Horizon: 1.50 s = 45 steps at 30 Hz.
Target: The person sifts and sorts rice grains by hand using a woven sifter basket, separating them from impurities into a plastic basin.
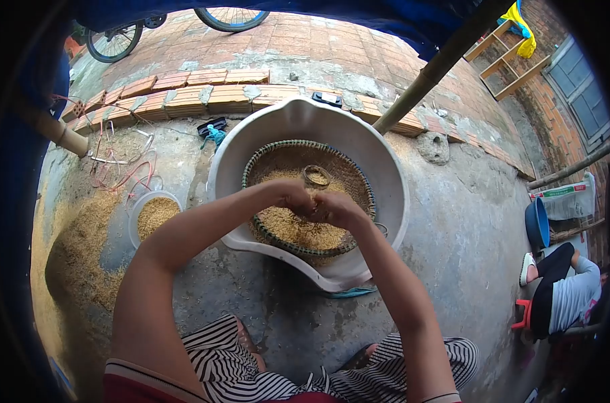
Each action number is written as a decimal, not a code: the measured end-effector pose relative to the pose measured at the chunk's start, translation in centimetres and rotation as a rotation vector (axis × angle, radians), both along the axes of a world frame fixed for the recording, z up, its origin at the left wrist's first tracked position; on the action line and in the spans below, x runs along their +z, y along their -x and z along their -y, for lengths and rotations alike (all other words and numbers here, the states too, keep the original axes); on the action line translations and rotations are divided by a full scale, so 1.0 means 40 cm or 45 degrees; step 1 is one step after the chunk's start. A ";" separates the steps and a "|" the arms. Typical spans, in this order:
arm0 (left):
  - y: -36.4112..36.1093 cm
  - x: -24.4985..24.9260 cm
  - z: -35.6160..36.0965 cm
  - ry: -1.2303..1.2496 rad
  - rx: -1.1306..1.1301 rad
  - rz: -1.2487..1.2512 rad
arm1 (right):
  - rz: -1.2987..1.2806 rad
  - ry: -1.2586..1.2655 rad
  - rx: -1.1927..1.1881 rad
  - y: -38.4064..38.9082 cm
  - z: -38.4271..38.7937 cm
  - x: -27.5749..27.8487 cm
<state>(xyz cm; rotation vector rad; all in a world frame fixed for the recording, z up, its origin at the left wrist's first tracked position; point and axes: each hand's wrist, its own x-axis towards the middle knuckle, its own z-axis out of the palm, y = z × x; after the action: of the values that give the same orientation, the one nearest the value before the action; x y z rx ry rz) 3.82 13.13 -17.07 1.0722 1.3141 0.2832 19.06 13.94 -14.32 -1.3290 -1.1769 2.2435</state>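
My left hand [294, 197] and my right hand [337, 209] meet over the middle of a round woven basket [268, 158] with a dark bound rim. Both hands have their fingers curled in, close together, and whatever may be inside them is hidden. Golden unhusked grain [298, 232] covers much of the basket's bottom. Just beyond my hands, a small round cup [316, 168] with some grain in it rests in the basket. The basket sits inside a large grey metal basin [392, 161] on the concrete floor, in front of my knees.
At left, a pale bucket [134, 232] of grain stands beside grain spilled on the floor [93, 252]. A low brick edge [231, 101] runs behind the basin, and a slanting pole [432, 74] rises there. A seated person [574, 295] and a blue basin [537, 225] are at right.
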 end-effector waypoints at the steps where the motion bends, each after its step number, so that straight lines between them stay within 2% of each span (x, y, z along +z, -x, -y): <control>1: 0.008 -0.004 -0.037 -0.071 0.033 -0.099 | -0.001 0.000 -0.002 0.003 -0.024 0.001; 3: 0.023 -0.010 -0.106 -0.161 0.088 -0.199 | -0.162 -0.064 -0.034 0.006 -0.078 -0.007; 4: 0.021 0.029 -0.112 -0.178 0.112 -0.200 | -0.163 -0.066 -0.032 0.007 -0.106 -0.019; 5: 0.020 0.070 -0.118 -0.217 0.057 -0.330 | -0.158 -0.125 -0.047 0.009 -0.132 -0.032; 8: 0.024 0.056 -0.158 -0.331 0.097 -0.339 | -0.149 -0.185 -0.077 0.017 -0.124 0.011; 10: 0.024 0.079 -0.152 -0.295 0.016 -0.404 | 0.020 -0.221 -0.165 0.013 -0.105 0.031; 11: 0.018 0.085 -0.139 -0.345 0.136 -0.464 | 0.023 -0.222 -0.168 0.007 -0.102 0.021; 13: 0.010 0.036 -0.123 -0.551 0.388 -0.561 | 0.289 -0.258 -0.190 -0.011 -0.104 -0.020; 14: 0.014 -0.004 -0.126 -0.431 0.298 -0.599 | 0.290 -0.262 -0.191 -0.023 -0.099 -0.041; 16: -0.002 -0.029 -0.100 -0.054 0.399 -0.378 | 0.519 -0.424 -0.081 -0.045 -0.074 -0.078; 17: -0.003 -0.031 -0.095 -0.054 0.399 -0.379 | 0.518 -0.424 -0.081 -0.056 -0.065 -0.095; 19: 0.002 -0.017 -0.080 -0.175 0.423 -0.357 | 0.705 -0.568 0.172 -0.073 -0.051 -0.130; 20: 0.008 -0.011 -0.069 -0.233 0.436 -0.344 | 0.704 -0.565 0.172 -0.079 -0.049 -0.155; 22: 0.027 0.000 -0.047 -0.346 0.471 -0.314 | 0.811 -0.777 0.185 -0.082 -0.046 -0.185; 23: 0.057 0.008 -0.036 -0.408 0.329 -0.295 | 0.847 -0.928 0.197 -0.091 -0.046 -0.198; 24: 0.081 0.029 -0.019 -0.497 0.239 -0.341 | 0.840 -0.922 0.198 -0.089 -0.044 -0.196; 26: 0.138 0.047 0.008 -0.492 0.166 -0.259 | 0.953 -1.090 0.275 -0.079 -0.046 -0.196; 27: 0.157 0.075 0.025 -0.407 0.108 -0.315 | 0.961 -1.111 0.313 -0.072 -0.054 -0.217; 28: 0.181 0.043 0.024 -0.403 0.108 -0.321 | 0.954 -1.107 0.313 -0.059 -0.050 -0.228; 29: 0.201 -0.002 0.018 -0.571 -0.143 -0.544 | 0.956 -1.190 0.342 -0.045 -0.044 -0.239; 30: 0.202 0.004 0.026 -0.738 -0.397 -0.762 | 0.958 -1.276 0.372 -0.031 -0.039 -0.248; 32: 0.171 0.010 0.025 -0.699 -0.386 -0.757 | 0.901 -1.260 0.428 0.001 -0.021 -0.268; 34: 0.142 0.027 0.025 -0.632 -0.549 -1.047 | 1.042 -1.259 0.689 0.034 0.032 -0.203; 36: 0.114 0.058 0.032 -0.550 -0.493 -1.047 | 1.034 -1.361 0.694 0.031 0.034 -0.206; 38: 0.071 0.082 0.051 -1.193 -0.315 -1.208 | 0.740 -1.403 1.028 0.010 0.022 -0.180; 39: 0.051 0.084 0.047 -1.262 -0.304 -1.060 | 0.472 -1.147 1.111 0.000 0.016 -0.133; 40: 0.027 0.092 0.048 -1.264 -0.304 -1.057 | 0.476 -1.146 1.111 -0.012 -0.001 -0.126; 42: -0.022 0.099 0.064 -0.921 -0.548 -0.631 | 0.645 -0.903 1.026 -0.039 -0.028 -0.117; 43: -0.043 0.069 0.065 -0.919 -0.550 -0.629 | 0.722 -1.095 0.981 -0.052 -0.057 -0.141; 44: -0.061 0.027 0.059 -0.836 -0.768 -0.717 | 0.721 -1.098 0.978 -0.068 -0.070 -0.170; 45: -0.072 -0.010 0.055 -0.745 -0.985 -0.804 | 0.924 -1.348 0.763 -0.082 -0.077 -0.197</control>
<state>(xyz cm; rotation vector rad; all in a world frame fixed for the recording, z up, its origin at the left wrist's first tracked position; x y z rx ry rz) 6.68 10.93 -17.46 2.2026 1.2604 -0.3070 22.33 17.01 -22.20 -1.3615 -2.7367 0.8804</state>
